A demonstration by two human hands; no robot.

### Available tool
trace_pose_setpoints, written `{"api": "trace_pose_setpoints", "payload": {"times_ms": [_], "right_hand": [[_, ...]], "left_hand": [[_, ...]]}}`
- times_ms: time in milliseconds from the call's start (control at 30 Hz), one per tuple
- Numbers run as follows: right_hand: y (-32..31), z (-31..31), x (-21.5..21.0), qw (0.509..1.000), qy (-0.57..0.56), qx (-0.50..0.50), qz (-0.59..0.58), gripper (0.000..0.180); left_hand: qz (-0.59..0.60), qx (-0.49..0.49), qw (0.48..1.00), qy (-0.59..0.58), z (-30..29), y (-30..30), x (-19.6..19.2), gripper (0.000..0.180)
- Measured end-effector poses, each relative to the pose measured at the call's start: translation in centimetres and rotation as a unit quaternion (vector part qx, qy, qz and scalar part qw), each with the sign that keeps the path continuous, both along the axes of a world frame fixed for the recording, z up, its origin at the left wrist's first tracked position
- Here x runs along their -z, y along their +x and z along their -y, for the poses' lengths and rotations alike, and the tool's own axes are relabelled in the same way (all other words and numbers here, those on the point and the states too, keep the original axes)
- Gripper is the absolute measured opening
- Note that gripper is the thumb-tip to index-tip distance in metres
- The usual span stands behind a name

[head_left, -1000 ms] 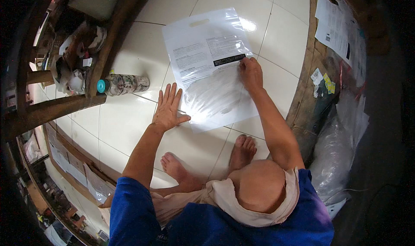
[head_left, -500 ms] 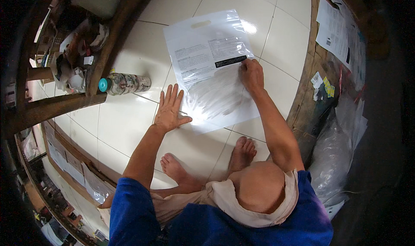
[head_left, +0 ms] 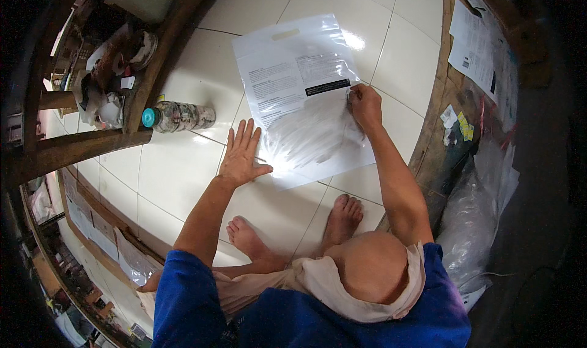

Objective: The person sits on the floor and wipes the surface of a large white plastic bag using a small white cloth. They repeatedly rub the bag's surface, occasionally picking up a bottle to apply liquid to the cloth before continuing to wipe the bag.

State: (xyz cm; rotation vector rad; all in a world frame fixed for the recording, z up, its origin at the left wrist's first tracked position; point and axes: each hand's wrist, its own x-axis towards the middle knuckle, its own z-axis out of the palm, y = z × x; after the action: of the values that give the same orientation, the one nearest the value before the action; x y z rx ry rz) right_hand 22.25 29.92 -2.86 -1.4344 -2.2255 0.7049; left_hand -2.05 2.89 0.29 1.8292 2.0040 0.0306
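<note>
While the left hand [head_left: 241,155] presses flat and open-palmed beside the clear plastic bag [head_left: 306,97], the right hand [head_left: 365,106] pinches its right edge, the bag's length running away from the person.

A bottle [head_left: 177,116] lies on the tiled floor [head_left: 183,170] beside a wooden shelf [head_left: 92,143]; papers [head_left: 474,42] lie at right.

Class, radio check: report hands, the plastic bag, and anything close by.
Left hand flat, open at clear plastic bag edge. Right hand closed on bag's right side. Bottle lying left, apart.
</note>
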Motion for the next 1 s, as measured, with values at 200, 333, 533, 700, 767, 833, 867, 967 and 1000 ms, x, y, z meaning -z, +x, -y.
{"api": "trace_pose_setpoints", "payload": {"times_ms": [200,333,533,700,767,833,867,967,1000], "right_hand": [[0.9,2.9,-2.1,0.707,-0.524,0.076,-0.468,0.011],[0.9,4.1,-3.1,0.621,-0.581,0.061,-0.523,0.016],[-0.3,6.0,-3.9,0.597,-0.599,-0.017,-0.533,0.024],[-1.9,8.3,-2.3,0.704,-0.59,-0.026,-0.394,0.022],[-2.8,9.1,-2.0,0.753,-0.567,-0.059,-0.328,0.02],[-3.8,10.0,-1.5,0.806,-0.522,-0.11,-0.254,0.018],[-4.2,10.4,-1.1,0.844,-0.463,-0.146,-0.229,0.017],[-6.5,11.8,-1.4,0.916,-0.293,-0.242,-0.126,0.02],[-7.1,12.1,-1.8,0.916,-0.272,-0.259,-0.141,0.019]], "left_hand": [[0.034,-0.006,0.999,0.0,-0.3,-0.5,-1.1,0.102],[0.093,-0.038,0.994,-0.047,-1.2,-1.6,-1.6,0.092],[0.08,-0.076,0.994,0.017,-1.2,-3.2,-1.0,0.092],[-0.005,-0.049,0.997,-0.062,-1.5,-3.3,-1.4,0.098],[-0.006,-0.048,0.996,-0.081,-1.4,-3.1,-1.6,0.1],[-0.007,-0.045,0.995,-0.087,-1.5,-3.1,-1.6,0.101],[-0.006,-0.042,0.995,-0.087,-1.6,-3.1,-1.5,0.102],[0.0,-0.042,0.997,-0.067,-1.2,-3.2,-0.7,0.107],[0.001,-0.039,0.998,-0.056,-1.2,-3.2,-0.6,0.108]]}}
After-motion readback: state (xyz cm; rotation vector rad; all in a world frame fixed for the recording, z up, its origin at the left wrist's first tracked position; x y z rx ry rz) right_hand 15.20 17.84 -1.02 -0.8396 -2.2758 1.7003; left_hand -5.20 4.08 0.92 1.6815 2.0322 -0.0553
